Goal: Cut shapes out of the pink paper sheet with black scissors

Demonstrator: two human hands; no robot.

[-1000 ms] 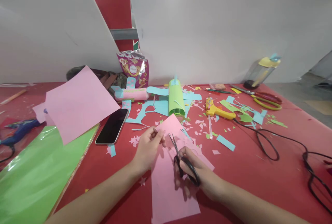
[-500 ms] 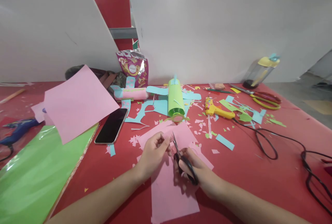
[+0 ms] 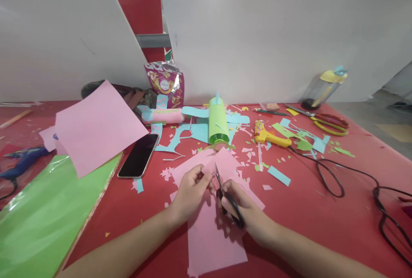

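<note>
My left hand (image 3: 191,188) is closed in a pinch on a pink paper piece (image 3: 221,161), whose far part rises above the fingertips. In my right hand (image 3: 252,213) are small black-handled scissors (image 3: 237,209), their blades pointing up and away, right beside the pinched paper. Whether the blades touch it I cannot tell. Under both hands lie larger pink paper sheets (image 3: 215,246) with cut edges. Just beyond stands a green paper tube (image 3: 218,121) with light blue wings. A pink paper tube (image 3: 167,116) with spotted blue wings lies to its left.
A phone (image 3: 138,156), a large pink sheet (image 3: 99,128) and a green paper pack (image 3: 58,209) lie left. To the right are a yellow glue gun (image 3: 272,137) with its cord, larger scissors (image 3: 325,123) and a bottle (image 3: 325,89). Paper scraps surround the work; white boards stand behind.
The pink piece in my left hand has turned, and more of it now shows above the fingers. My right hand and the scissors have shifted only slightly.
</note>
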